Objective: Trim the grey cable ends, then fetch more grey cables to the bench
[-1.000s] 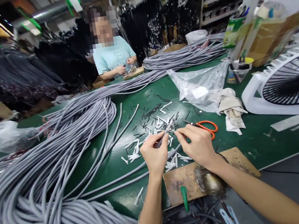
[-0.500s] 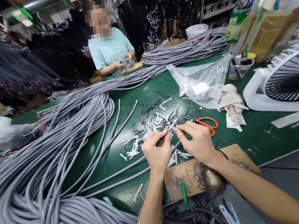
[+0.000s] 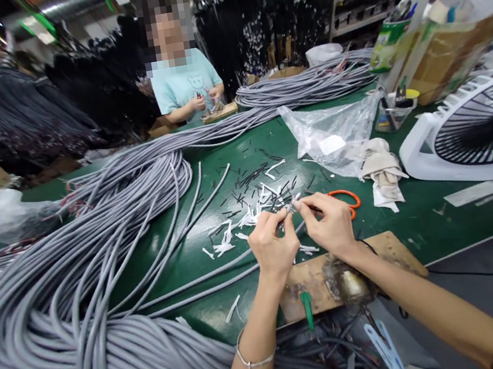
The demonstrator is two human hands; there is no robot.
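Observation:
A grey cable (image 3: 235, 262) runs in from the left to my two hands above the green table. My left hand (image 3: 274, 239) is closed around the cable near its end. With thumb and forefinger, my right hand (image 3: 331, 221) pinches at the whitish stripped cable end (image 3: 294, 200); fine wires there are too small to make out. Orange-handled scissors (image 3: 351, 198) lie just beyond my right hand, partly hidden by it. White strips (image 3: 224, 238) and short black pieces (image 3: 252, 177) are scattered beyond my hands.
Thick bundles of grey cable (image 3: 38, 286) fill the left. A wooden board (image 3: 386, 253) with a metal fixture lies at the near edge. On the right are a clear plastic bag (image 3: 331, 127), a cloth (image 3: 382, 172) and a white fan (image 3: 429, 155). A co-worker (image 3: 187, 81) works across the table.
Both hands have shifted slightly right in view, still together at the cable end. The right fingers remain pinched there. The co-worker's hands have moved a little.

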